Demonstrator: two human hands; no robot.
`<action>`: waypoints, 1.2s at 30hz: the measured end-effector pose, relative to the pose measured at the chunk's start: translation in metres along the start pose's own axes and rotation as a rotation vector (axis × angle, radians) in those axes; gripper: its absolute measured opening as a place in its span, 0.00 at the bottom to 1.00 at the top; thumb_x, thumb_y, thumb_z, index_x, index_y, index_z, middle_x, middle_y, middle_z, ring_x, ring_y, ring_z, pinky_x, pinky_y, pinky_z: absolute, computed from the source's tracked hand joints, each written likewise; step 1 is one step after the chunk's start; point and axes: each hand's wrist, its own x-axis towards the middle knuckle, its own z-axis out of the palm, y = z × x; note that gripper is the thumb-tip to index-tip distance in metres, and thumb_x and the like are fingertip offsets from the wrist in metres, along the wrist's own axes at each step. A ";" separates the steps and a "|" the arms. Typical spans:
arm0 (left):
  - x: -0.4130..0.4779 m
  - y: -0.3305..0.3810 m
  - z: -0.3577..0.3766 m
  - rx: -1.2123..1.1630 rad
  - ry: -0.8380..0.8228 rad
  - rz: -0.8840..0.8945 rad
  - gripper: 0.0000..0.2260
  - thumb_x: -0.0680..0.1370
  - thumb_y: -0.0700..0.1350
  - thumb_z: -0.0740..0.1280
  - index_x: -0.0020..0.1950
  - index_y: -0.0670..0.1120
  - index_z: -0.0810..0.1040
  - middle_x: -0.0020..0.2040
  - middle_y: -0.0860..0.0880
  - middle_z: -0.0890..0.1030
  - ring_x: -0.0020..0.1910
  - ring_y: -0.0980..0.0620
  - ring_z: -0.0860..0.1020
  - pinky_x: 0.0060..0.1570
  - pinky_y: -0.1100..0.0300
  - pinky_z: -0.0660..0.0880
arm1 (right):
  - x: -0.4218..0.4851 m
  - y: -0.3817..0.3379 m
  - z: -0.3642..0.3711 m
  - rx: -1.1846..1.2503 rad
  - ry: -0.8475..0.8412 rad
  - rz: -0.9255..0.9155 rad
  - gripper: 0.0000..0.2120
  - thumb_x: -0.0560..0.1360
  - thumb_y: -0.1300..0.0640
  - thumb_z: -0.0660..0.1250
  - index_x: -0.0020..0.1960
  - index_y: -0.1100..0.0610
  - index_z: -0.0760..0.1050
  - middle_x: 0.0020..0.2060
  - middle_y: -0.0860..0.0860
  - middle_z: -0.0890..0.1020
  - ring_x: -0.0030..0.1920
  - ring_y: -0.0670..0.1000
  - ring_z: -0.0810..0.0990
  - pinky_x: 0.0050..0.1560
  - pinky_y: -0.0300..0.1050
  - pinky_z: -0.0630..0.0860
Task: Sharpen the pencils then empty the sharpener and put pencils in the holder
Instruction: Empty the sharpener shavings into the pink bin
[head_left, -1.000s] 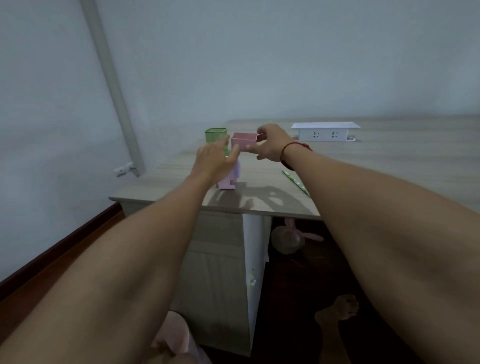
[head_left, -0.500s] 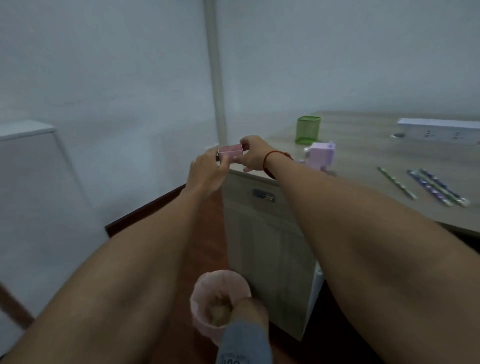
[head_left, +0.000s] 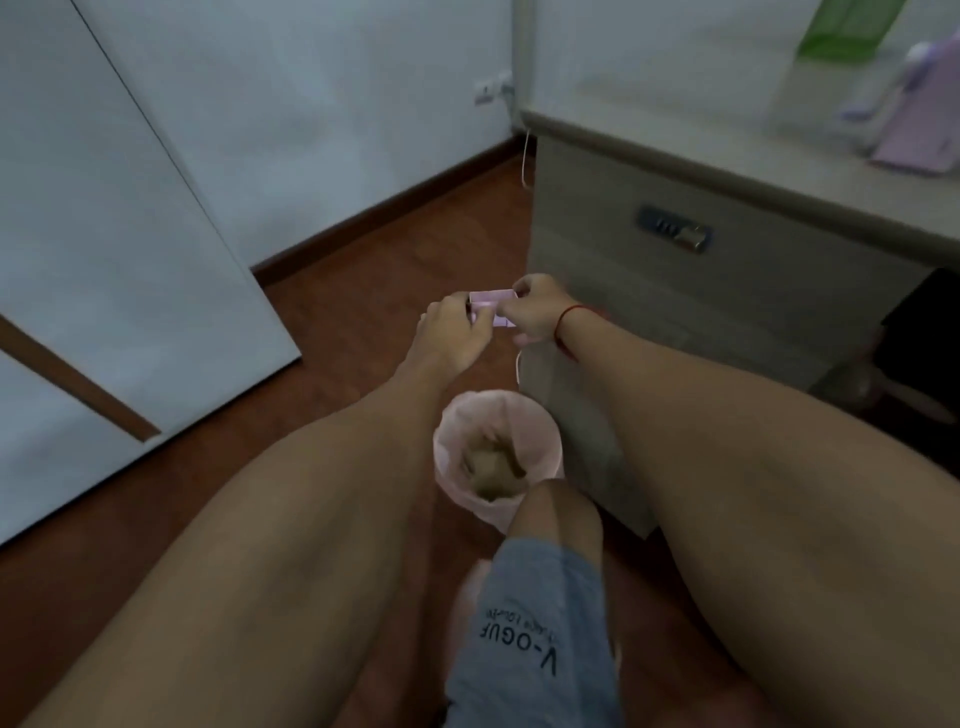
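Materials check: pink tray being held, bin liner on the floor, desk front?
Pink tray: looks like moulded plastic with a matte finish and thin straight walls. It is blurred, so this is not certain.
Bin liner: thin translucent pink plastic film, crumpled and folded over the rim.
Desk front: probably wood-grain laminate board, pale and matte. The lock has a metallic shine.

- Sharpener tray: was plain pale pink.
- Sharpener: was lilac; it showed too blurred to tell any pattern.
- Pencil holder: was bright green, also blurred.
- Wrist cord: was red, a single thin strand.
- Bin: was pink with a paler pink liner; its contents were tan-brown.
- Floor: was reddish-brown wood.
- Skirting: was dark brown.
- Desk: was pale beige with faint wood grain.
- Shorts: were blue-grey with black lettering.
- Panel: was white, crossed by a brown strip.
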 end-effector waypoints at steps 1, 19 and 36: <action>0.004 -0.012 0.010 -0.012 -0.020 -0.032 0.26 0.68 0.56 0.51 0.54 0.46 0.80 0.46 0.41 0.83 0.46 0.38 0.79 0.50 0.50 0.78 | 0.007 0.008 0.007 0.016 -0.014 0.021 0.24 0.75 0.60 0.63 0.71 0.62 0.66 0.65 0.56 0.72 0.54 0.54 0.76 0.46 0.48 0.82; 0.018 -0.139 0.131 -0.110 -0.351 -0.574 0.20 0.75 0.53 0.57 0.52 0.38 0.78 0.50 0.38 0.82 0.48 0.39 0.82 0.50 0.44 0.80 | 0.077 0.134 0.095 -0.023 -0.209 0.352 0.15 0.78 0.47 0.60 0.58 0.55 0.74 0.47 0.55 0.78 0.42 0.55 0.78 0.39 0.42 0.76; 0.033 -0.132 0.136 -0.185 -0.270 -0.823 0.23 0.76 0.56 0.61 0.58 0.37 0.75 0.51 0.36 0.81 0.42 0.40 0.83 0.33 0.51 0.82 | 0.090 0.137 0.105 0.080 -0.087 0.497 0.25 0.79 0.46 0.61 0.69 0.63 0.70 0.62 0.57 0.78 0.60 0.58 0.78 0.51 0.46 0.72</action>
